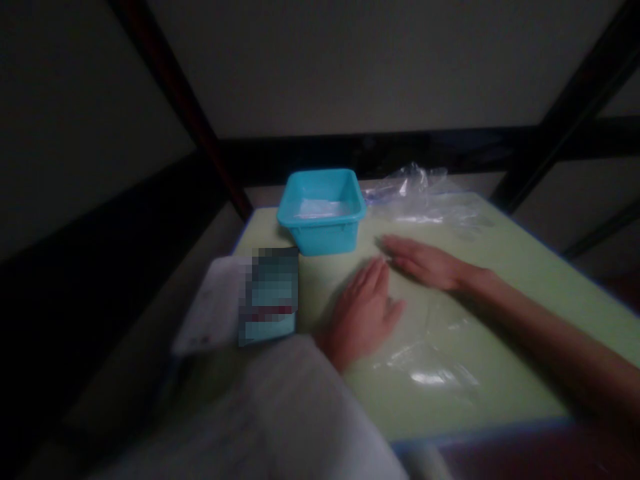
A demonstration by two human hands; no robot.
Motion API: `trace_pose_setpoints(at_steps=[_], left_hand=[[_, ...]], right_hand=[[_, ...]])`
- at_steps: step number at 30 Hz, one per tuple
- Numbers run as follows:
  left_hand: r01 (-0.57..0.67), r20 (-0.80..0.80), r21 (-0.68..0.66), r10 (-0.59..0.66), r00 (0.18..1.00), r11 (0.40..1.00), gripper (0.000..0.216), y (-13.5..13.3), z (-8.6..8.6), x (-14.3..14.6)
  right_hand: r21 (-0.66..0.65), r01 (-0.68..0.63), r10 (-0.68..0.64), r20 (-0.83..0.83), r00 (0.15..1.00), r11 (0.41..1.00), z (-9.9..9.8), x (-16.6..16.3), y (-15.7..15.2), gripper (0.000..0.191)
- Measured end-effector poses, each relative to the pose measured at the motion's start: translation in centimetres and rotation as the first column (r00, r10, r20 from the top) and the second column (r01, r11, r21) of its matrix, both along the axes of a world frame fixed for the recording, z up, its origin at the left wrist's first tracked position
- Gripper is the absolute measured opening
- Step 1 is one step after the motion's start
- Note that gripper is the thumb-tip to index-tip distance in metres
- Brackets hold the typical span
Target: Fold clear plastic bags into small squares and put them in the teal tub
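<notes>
the dim light blurred the clear plastic bag [430, 360] lying flat on the green table [525, 267]; its edges were hard to trace; the left hand [363, 313] and right hand [425, 263] pressed flat on it, fingers spread, gripping nothing; a blue tub [323, 230] stood just beyond; crumpled plastic [425, 197] lay near the far edge; open tabletop lay right.

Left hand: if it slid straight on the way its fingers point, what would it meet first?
The left hand lies flat, fingers aimed up and slightly right. Just ahead lie the right hand's fingertips; they would probably meet first. The blue tub sits left of that line. Depth is unclear.
</notes>
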State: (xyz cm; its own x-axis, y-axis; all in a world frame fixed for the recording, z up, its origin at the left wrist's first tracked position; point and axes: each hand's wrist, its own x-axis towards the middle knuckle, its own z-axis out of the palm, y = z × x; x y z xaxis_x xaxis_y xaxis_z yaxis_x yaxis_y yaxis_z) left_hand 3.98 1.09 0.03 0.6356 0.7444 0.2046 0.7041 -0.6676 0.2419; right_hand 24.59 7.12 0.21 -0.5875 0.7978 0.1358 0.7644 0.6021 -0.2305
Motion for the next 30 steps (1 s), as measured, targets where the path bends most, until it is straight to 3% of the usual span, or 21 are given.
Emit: trace_pose_setpoints(at_steps=[6, 23, 30], left_hand=[[-0.011, -0.111, 0.054, 0.017, 0.994, 0.998, 0.062, 1.3, -1.5, -0.4], [-0.137, -0.138, 0.023, 0.139, 0.981, 0.990, 0.059, 1.2, -1.4, -2.2], [-0.166, -0.142, 0.056, 0.172, 0.975, 0.985, 0.068, 1.5, -1.6, -2.3]], right_hand=[[0.052, -0.023, 0.021, 0.047, 0.999, 0.998, -2.6, 0.6, 0.6, 0.057], [0.052, 0.027, -0.031, 0.069, 0.997, 0.998, -2.5, 1.0, 1.2, 0.062], [0.084, 0.034, -0.043, 0.106, 0.993, 0.996, -2.7, 1.6, 1.6, 0.063]])
